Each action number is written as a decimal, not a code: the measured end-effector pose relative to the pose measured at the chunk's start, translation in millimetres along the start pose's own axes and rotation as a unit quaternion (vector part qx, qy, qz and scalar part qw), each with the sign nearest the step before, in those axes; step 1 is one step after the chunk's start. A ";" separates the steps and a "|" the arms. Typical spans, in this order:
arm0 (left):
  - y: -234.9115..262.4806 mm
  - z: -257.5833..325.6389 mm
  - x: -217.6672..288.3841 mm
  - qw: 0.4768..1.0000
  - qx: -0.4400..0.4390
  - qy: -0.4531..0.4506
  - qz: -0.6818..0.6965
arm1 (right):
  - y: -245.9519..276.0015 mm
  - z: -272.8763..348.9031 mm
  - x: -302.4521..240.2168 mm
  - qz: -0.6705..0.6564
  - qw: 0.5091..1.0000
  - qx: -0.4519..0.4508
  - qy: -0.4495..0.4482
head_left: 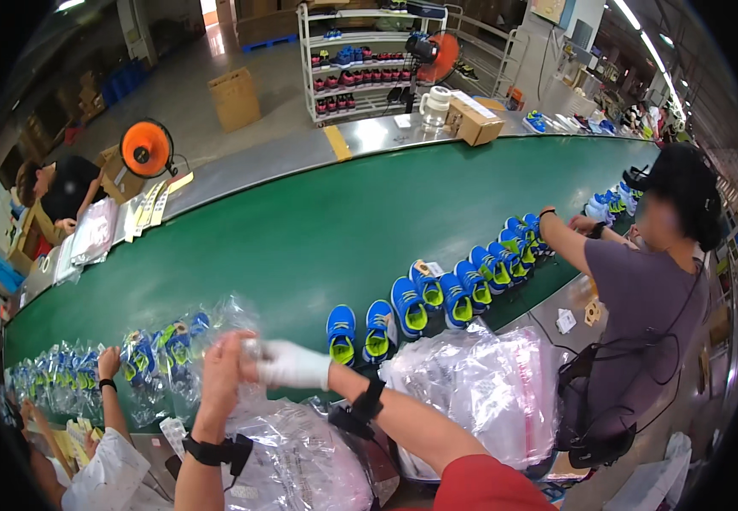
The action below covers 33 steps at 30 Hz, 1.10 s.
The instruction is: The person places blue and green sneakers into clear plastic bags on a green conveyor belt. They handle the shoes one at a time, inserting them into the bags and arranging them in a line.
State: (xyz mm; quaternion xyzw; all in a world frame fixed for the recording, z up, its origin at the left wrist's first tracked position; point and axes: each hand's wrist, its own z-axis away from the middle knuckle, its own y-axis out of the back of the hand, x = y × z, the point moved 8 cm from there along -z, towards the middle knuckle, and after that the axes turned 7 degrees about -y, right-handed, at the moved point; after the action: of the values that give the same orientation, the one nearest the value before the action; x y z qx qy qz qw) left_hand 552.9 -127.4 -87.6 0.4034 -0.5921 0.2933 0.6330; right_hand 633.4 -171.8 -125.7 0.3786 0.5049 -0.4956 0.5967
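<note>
Hands meet at six o'clock over the green belt: left hand and gloved right hand both pinch a clear plastic bag; blue shoes lie toward three o'clock.

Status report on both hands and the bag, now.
Left hand and gloved right hand both gripping one clear plastic bag over the green belt. Blue shoes just right. A neighbour's hand close left.

I count two orange round fans, two brown cardboard boxes, and one white metal shoe rack.
</note>
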 end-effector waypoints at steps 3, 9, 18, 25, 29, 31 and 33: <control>-4.9 3.4 25.8 0.995 -0.005 -0.062 -0.082 | 13.6 48.9 -26.0 -0.057 0.995 0.081 0.016; 7.5 6.6 49.0 0.989 0.084 -0.117 -0.044 | 126.5 132.6 -53.1 0.398 0.800 0.439 0.092; -131.1 49.9 87.5 0.944 -0.106 -0.278 -0.143 | 52.8 58.1 8.8 0.450 0.804 0.252 0.297; -66.5 74.4 61.0 0.954 -0.114 -0.154 -0.232 | 70.3 43.4 -8.2 0.581 0.714 0.308 0.239; 0.3 31.8 42.1 0.909 0.108 -0.245 -0.321 | -10.2 9.5 -7.2 0.488 0.870 0.049 0.052; 29.6 3.2 28.3 0.929 0.154 -0.142 -0.304 | -1.5 23.4 -37.2 0.403 0.892 0.193 0.070; 51.2 1.7 26.7 0.930 0.181 -0.133 -0.291 | 23.2 65.1 -60.8 0.259 0.871 0.329 0.257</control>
State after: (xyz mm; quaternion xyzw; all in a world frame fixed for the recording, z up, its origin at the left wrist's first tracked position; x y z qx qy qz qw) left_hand 512.0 -105.9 -53.0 0.7011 -0.4645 0.1417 0.5220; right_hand 670.9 -215.9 -54.2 0.7840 0.3327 -0.3458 0.3937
